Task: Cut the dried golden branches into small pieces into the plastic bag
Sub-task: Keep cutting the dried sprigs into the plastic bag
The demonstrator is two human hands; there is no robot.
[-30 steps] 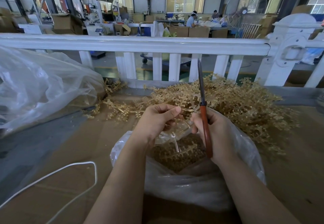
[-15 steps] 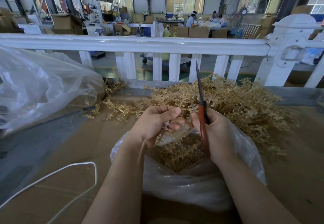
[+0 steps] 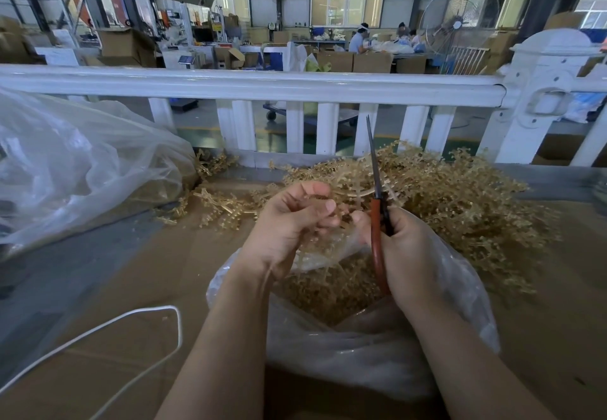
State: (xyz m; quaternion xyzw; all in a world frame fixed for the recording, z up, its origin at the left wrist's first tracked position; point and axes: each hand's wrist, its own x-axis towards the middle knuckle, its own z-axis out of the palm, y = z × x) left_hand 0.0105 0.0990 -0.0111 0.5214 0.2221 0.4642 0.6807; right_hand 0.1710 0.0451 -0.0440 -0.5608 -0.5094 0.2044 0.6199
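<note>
Golden branch piece [image 3: 328,222] sits pinched in left hand [image 3: 289,226], fingers curled round it, held right over the mouth of the plastic bag [image 3: 361,354], prob. so offcuts drop straight in. Bag already holds a layer of cut bits [image 3: 328,291] w/ its rim folded open toward the person.

Right hand [image 3: 407,255] is just right of the left, also above the bag mouth, fingers wrapped round the red handles of the scissors [image 3: 377,222]. Blades point up and away, appear closed, tip clear of the piece: looks like a pause between snips, or regripping; can't tell which.

Behind the bag, the uncut pile of golden branches [image 3: 460,196] lies within easy reach, up against the white railing [image 3: 249,86]. Left of the bag: white cord [image 3: 131,324] on the cardboard-covered table [image 3: 147,272], and further left a big clear bag [image 3: 82,163].
</note>
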